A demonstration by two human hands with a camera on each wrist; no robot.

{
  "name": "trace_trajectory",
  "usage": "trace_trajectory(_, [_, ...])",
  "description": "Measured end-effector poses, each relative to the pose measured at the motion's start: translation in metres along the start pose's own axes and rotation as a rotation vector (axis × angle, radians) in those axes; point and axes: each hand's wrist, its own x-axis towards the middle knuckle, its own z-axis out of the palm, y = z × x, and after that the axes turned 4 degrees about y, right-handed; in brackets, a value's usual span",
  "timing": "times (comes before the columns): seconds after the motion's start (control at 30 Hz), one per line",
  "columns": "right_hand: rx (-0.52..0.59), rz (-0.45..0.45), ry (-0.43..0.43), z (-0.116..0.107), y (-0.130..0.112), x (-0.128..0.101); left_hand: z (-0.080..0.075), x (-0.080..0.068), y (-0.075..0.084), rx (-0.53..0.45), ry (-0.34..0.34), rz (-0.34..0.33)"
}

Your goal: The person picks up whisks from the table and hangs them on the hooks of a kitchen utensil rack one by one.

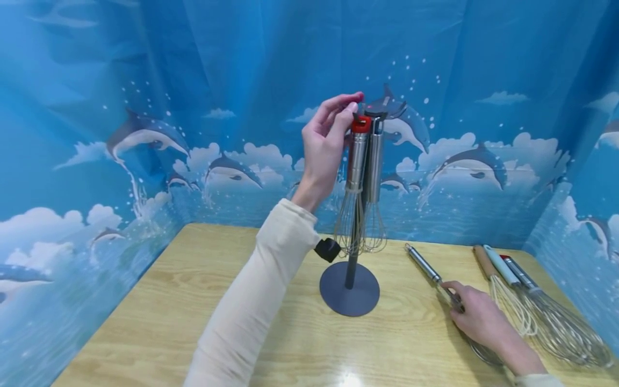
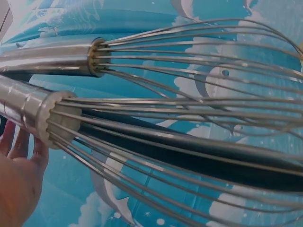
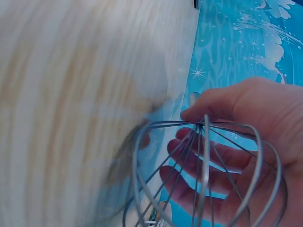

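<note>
My left hand [image 1: 354,106] is raised at the top of a grey stand [image 1: 349,296] and pinches the red cap of a hanging steel whisk [image 1: 358,161]. A second whisk with a black cap [image 1: 374,164] hangs right beside it. The left wrist view shows both wire heads [image 2: 189,118] close up against the stand's dark pole [image 2: 199,153], with my palm [image 2: 14,189] at lower left. On the table to the right, my right hand [image 1: 455,299] lies over a long steel whisk [image 1: 425,266]. Its fingers [image 3: 236,111] curl round that wire head [image 3: 203,161].
Three more whisks lie at the table's right side: one with a wooden handle [image 1: 483,260], one white-handled [image 1: 500,267], one steel [image 1: 522,274]. The wooden table [image 1: 159,322] is walled on three sides by a blue dolphin-print curtain [image 1: 145,134].
</note>
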Motion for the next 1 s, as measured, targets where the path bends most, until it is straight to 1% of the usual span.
trace_trajectory(0.17, [0.016,0.011,0.06,0.0,-0.002,0.0,-0.002,0.0,0.0,0.074,0.01,0.066])
trace_trajectory(0.27, [0.035,0.012,0.107,-0.001,-0.002,0.0,-0.003,-0.001,0.001,0.082,0.007,0.067])
trace_trajectory(0.4, [0.056,-0.012,0.207,-0.003,-0.003,-0.001,-0.006,-0.001,0.002,0.066,0.011,0.05])
trace_trajectory(0.53, [0.071,-0.058,0.339,-0.004,-0.006,-0.001,-0.011,-0.001,0.003,0.057,0.026,0.045])
trace_trajectory(0.6, [0.073,-0.077,0.403,-0.005,-0.007,-0.001,-0.013,-0.002,0.003,0.061,0.038,0.047])
trace_trajectory(0.7, [0.076,-0.09,0.473,-0.007,-0.01,0.0,-0.016,-0.004,0.005,0.077,0.056,0.061])
trace_trajectory(0.8, [0.068,-0.102,0.532,-0.01,-0.012,0.001,-0.018,-0.006,0.006,0.096,0.07,0.089])
trace_trajectory(1.0, [0.066,-0.154,0.662,-0.018,-0.016,0.003,-0.022,-0.011,0.007,0.154,0.076,0.214])
